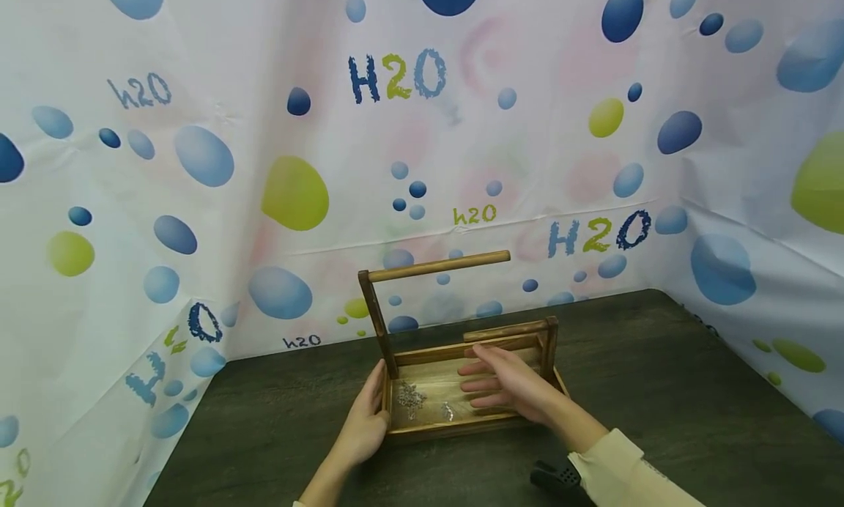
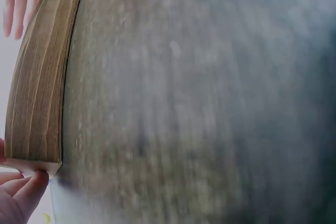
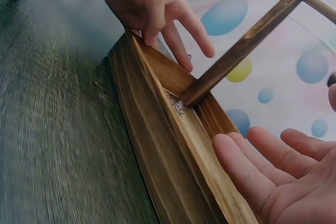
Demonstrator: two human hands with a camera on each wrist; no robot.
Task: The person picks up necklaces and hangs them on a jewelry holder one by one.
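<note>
So there's a wooden tray with a tall post and a round handle bar sitting on a dark table, right between the two hands. The left hand is on the tray's left end, thumb hooked over the rim and fingers down the outside wall, so it's holding that corner. The right hand is flat and open, fingers straight and together, palm facing left, hovering inside the tray over its right half; hard to tell if the fingertips actually touch the wood. A small silvery chain lies on the tray floor just right of the left hand's thumb.
</note>
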